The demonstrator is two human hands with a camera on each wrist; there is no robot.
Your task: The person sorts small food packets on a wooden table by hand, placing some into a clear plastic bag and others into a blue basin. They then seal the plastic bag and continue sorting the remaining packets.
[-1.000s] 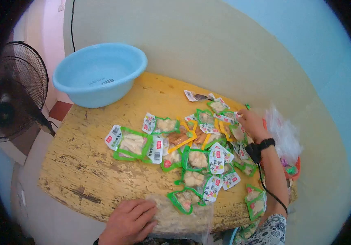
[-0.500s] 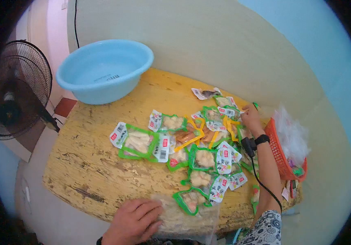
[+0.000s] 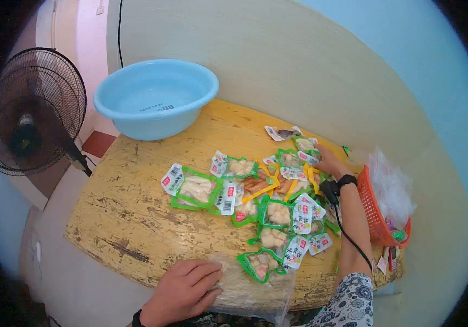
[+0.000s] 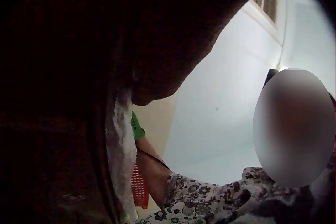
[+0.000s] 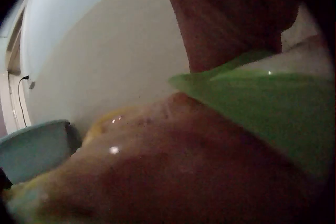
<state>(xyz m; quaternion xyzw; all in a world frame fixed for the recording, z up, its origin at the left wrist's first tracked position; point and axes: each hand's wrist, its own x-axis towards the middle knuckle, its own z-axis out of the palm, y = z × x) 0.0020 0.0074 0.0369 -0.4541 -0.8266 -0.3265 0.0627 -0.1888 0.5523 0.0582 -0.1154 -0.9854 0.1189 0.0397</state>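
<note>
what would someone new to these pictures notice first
Probably the big blue basin, at the far left of the worn yellow table. Next might come the green- and yellow-edged packets crowding the table's middle and right, then the red basket of clear plastic at its right edge. The fan, left of the table, also stands out.

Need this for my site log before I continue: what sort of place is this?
Probably a room in a home or small shop: food packets strewn over a worn yellow table, with a fan beside it.
</note>
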